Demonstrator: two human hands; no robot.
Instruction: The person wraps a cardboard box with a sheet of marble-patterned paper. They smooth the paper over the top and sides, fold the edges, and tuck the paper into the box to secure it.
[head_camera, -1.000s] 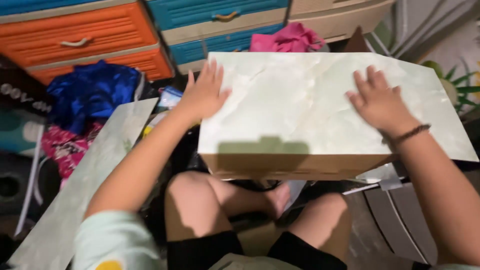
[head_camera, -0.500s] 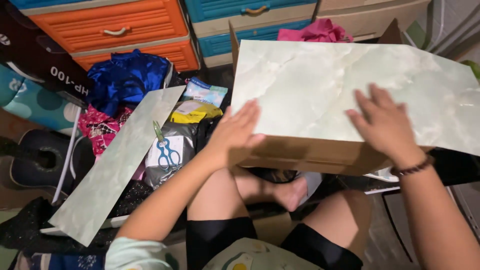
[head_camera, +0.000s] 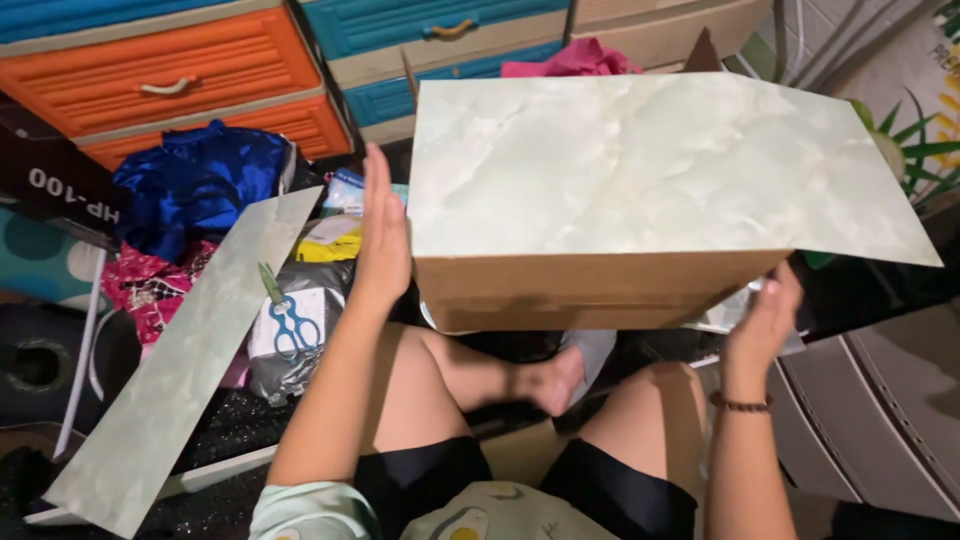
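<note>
1. Both my hands have left the top of the marble-patterned sheet (head_camera: 640, 165), where they lay flat half a second ago, and now sit at the two sides of the cardboard box (head_camera: 590, 290) under it.
2. Far left, a long grey-green marbled strip (head_camera: 190, 350) lies slanted over a heap of things, running from near the blue cloth (head_camera: 195, 180) down toward the lower left corner.
3. Just beside the strip, blue-handled scissors (head_camera: 285, 320) rest on a grey plastic bag (head_camera: 300, 335), with a yellow packet (head_camera: 330, 240) behind them.
4. My left hand (head_camera: 382, 240) stands edge-up, fingers straight and together, palm pressed flat against the left side of the box; it is spread, not curled around anything.
5. The box sits above my crossed legs, brown front face toward me, and the pale sheet covers its whole top and overhangs on the right.
6. My right hand (head_camera: 765, 320) reaches up under that overhang at the box's lower right corner, fingers partly hidden by the sheet, so I cannot tell whether it is closed on anything.
7. Behind the box stand orange drawers (head_camera: 170, 80) and teal drawers (head_camera: 440, 30), with a pink cloth (head_camera: 575, 60) just past the far edge.
</note>
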